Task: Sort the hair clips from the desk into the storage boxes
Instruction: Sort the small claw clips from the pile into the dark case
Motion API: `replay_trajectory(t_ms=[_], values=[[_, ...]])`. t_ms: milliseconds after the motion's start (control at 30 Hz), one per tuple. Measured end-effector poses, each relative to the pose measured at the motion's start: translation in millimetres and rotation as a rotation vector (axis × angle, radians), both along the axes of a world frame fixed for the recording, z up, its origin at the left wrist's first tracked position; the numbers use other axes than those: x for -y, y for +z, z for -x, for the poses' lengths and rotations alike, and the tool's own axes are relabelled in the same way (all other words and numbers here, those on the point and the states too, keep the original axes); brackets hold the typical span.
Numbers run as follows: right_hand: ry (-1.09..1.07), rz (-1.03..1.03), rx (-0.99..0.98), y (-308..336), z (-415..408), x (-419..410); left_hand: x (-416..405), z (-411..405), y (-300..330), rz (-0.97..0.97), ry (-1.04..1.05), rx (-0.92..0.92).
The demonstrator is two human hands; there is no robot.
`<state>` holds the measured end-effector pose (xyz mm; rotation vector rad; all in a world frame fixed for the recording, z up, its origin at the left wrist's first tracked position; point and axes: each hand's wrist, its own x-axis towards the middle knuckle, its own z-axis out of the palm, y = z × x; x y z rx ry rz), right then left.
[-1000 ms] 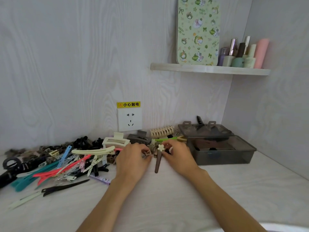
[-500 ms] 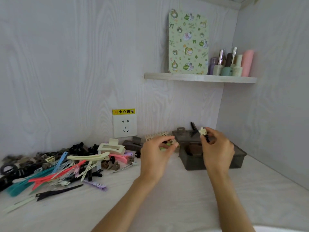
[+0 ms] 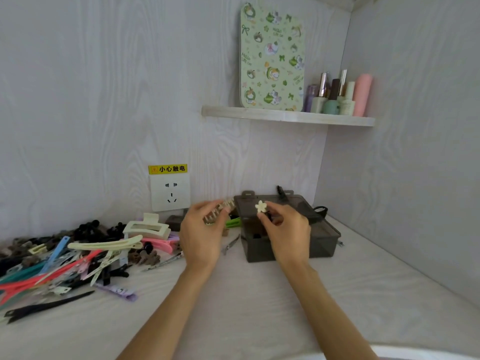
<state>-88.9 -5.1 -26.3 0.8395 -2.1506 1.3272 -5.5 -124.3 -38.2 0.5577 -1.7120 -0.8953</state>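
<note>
Near the middle of the frame the right hand [image 3: 284,231] pinches a small cream flower clip [image 3: 260,206] between thumb and fingertips, holding it up above the dark translucent storage box [image 3: 322,237] that sits on the desk [image 3: 246,307] at centre right. A second dark box [image 3: 296,203] stands directly behind the first, with its lid closed. The left hand [image 3: 201,233] is raised just left of the boxes with its fingers curled; whether it grips anything cannot be told (a beige comb-like clip [image 3: 220,211] shows right behind its fingertips, and contact is unclear). The remaining hair clips [image 3: 78,255] lie heaped across the lower left of the frame: long teal, coral, blue and cream clips, a large cream claw clip [image 3: 146,228], small black and brown ones. A wall socket [image 3: 170,192] is at centre, and a shelf [image 3: 285,116] with bottles sits upper right.
</note>
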Motion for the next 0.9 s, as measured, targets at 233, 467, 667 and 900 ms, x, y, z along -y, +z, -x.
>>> replay_trajectory(t_ms=[233,467,667,900], values=[[-0.158,-0.056,0.019,-6,17,-17,-29,14,-4,0.208,-0.159,0.174],[-0.148,-0.098,0.082,-8,15,-12,6,-23,1,0.257,0.004,0.350],[0.061,-0.205,-0.331,6,-36,10,45,-54,-19,0.414,0.056,0.753],[0.017,-0.874,-0.061,5,-55,74,49,-60,-7,0.393,0.224,0.764]])
